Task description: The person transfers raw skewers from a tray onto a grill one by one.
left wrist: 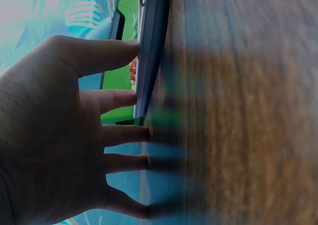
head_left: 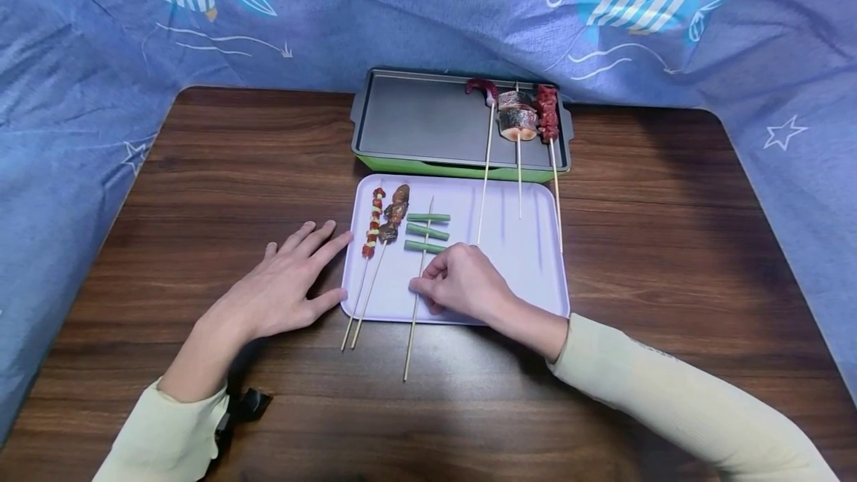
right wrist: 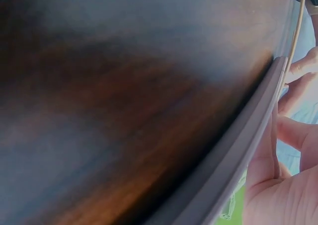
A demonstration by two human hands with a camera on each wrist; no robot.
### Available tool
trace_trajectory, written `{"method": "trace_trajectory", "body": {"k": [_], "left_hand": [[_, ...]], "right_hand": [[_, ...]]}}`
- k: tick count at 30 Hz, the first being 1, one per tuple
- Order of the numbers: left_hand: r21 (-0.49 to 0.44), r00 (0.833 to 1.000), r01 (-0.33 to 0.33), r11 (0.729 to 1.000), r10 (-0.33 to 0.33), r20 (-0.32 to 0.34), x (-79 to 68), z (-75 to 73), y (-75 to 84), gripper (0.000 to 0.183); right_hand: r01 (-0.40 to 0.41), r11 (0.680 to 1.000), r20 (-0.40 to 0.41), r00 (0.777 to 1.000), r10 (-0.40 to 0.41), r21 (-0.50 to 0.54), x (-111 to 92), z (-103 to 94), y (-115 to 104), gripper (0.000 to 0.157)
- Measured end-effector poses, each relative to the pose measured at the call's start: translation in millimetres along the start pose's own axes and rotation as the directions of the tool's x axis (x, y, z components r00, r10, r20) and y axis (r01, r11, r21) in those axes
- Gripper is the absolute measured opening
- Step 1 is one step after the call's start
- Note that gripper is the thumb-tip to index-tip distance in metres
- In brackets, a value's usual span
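Observation:
A lilac tray [head_left: 522, 266] lies on the table. On its left half is a skewer of three green vegetable sticks [head_left: 438, 234], and my right hand [head_left: 469, 285] pinches its wooden stick [head_left: 410, 341] just below the lowest piece. In the right wrist view, that hand [right wrist: 288, 190] is low over the tray edge [right wrist: 238, 160]. My left hand [head_left: 284, 285] spreads its fingers at the tray's left side; in the left wrist view, thumb and forefinger are against the rim [left wrist: 153, 51]. Between the hands lie a red-and-yellow skewer [head_left: 373, 225] and a brown meat skewer [head_left: 396, 212].
Behind the tray stands a green grill with a dark plate [head_left: 415, 110]. On its right end are a tentacle skewer [head_left: 483, 85], a fish skewer [head_left: 518, 121] and a red meat skewer [head_left: 547, 114], their sticks reaching over the tray. A blue fish-print cloth [head_left: 415, 13] hangs behind.

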State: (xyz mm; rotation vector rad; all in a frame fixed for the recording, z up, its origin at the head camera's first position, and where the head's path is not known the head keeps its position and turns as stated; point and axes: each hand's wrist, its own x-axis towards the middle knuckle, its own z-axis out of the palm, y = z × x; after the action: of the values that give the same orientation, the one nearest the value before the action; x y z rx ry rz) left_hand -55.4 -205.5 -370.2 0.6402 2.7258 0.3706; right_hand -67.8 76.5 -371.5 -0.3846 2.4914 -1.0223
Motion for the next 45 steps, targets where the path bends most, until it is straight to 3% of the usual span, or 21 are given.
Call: {"method": "trace_trajectory", "body": {"k": [8,20,32,45], "left_hand": [[-0.004,1.0,-0.001,1.0,0.001,0.001,-0.1,0.2,0.1,0.078],[-0.005,1.0,-0.004,1.0,0.004,0.002,0.6,1.0,-0.6,0.078],[-0.005,1.0,0.01,1.0,-0.01,0.008,0.8,-1.5,0.3,0.078],[-0.005,1.0,0.001,1.0,-0.001,0.01,0.5,-1.8,-0.7,0.078]], "right_hand": [[-0.093,0.982,0.06,0.995,0.084,0.163,-3,-3.8,4,0.02],[-0.195,0.895,0.122,0.98,0.159,0.401,-10,-9.7,13,0.01],[-0.119,0.901,0.087,0.992,0.091,0.417,-26,-20.0,11,0.014],[-0.044,0.884,0.126,0.992,-0.017,0.465,-42,-27.3,-20,0.014]]}}
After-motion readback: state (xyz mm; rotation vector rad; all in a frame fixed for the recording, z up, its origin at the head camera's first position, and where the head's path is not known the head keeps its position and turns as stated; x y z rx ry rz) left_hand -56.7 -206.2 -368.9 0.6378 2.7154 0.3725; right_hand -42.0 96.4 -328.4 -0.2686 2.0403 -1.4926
